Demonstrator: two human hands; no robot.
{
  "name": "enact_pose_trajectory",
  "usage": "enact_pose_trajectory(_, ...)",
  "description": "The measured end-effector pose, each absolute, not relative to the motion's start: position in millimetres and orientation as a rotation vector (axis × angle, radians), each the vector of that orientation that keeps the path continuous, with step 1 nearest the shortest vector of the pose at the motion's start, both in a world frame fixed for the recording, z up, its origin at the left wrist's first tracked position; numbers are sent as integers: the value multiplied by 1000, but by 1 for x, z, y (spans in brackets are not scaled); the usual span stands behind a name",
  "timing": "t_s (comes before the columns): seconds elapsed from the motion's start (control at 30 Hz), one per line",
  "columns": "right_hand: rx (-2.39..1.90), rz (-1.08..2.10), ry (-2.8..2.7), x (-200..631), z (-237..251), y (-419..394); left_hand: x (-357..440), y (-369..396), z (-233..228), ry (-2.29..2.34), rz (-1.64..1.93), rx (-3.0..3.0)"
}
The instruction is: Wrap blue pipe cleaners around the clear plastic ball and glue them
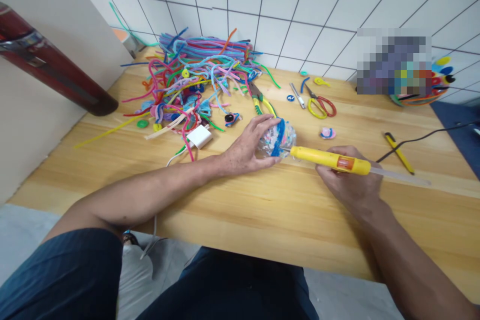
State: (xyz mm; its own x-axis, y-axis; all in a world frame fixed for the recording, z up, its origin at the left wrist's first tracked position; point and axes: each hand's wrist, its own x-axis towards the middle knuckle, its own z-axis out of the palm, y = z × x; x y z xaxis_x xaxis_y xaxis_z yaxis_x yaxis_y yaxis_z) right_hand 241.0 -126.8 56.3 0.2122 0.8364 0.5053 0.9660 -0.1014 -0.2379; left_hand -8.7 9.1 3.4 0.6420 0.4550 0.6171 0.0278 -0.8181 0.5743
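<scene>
Head view only. Count: one yellow glue gun (330,159), one multicoloured craft ball (279,138), one pair of scissors (320,105), one pair of pliers (262,102), one white charger block (200,136), one pipe-cleaner heap (198,75) too tangled to count.

My left hand (249,150) is partly open, fingers curved over the top and thumb under the near side, clamped lightly on the craft ball, which sits on the wooden table (262,210) near centre.

My right hand (350,180) is closed around the glue gun's grip, at 3 o'clock from the ball. Gun lies nearly level, nozzle pointing to 9 o'clock and touching the ball's right side; a clear glue stick sticks out the rear toward 3.

Scissors at 1 o'clock from the ball, pliers at 11, charger at 9, heap at 10–11. Small pink piece (327,133) just beside the ball at 3 o'clock.
</scene>
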Motion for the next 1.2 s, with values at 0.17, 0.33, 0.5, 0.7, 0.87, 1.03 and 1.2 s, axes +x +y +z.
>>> enact_pose_trajectory(0.17, -1942, -350, -1653, 241, 56, -128, -9, 8, 5, 383, 1064, 2316)
enact_pose_trajectory(0.33, -1885, -362, -1664, 242, 55, -127, -8, 8, 4, 367, 1097, 2345)
enact_pose_trajectory(0.5, -1940, -326, -1655, 243, 55, -127, -8, 9, 3, 358, 1111, 2348)
enact_pose_trajectory(0.7, -1930, -310, -1644, 242, 53, -127, -8, 9, 4, 358, 1110, 2355)
enact_pose_trajectory(0.87, -1945, -319, -1641, 243, 53, -127, -8, 9, 4, 363, 1084, 2329)
enact_pose_trajectory(1.03, -1948, -338, -1687, 244, 54, -127, -7, 9, 3, 351, 1121, 2341)
enact_pose_trajectory(1.2, -1946, -322, -1663, 242, 54, -127, -8, 9, 3, 366, 1110, 2339)
